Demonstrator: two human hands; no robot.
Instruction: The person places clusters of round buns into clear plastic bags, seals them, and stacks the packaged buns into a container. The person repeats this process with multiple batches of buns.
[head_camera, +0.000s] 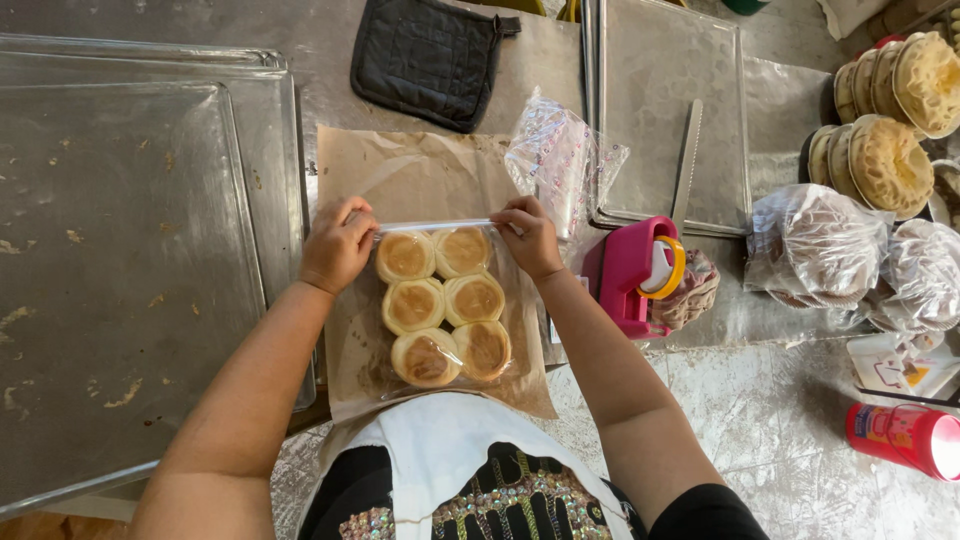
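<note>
Both-handed: left hand (338, 245) and right hand (530, 238) fingers pinching the clear bag (440, 300) of buns shut on brown paper (420, 175), steel counter (790, 430) mid-front edge.

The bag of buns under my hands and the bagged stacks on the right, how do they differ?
The bag of buns lies flat on brown paper; the bagged stacks sit bunched on the metal counter. Its six buns lie in one layer of pairs; theirs are piled. The left hand and right hand pinch its top edge; nobody touches the stacks. Both are clear plastic holding round baked goods.
</note>
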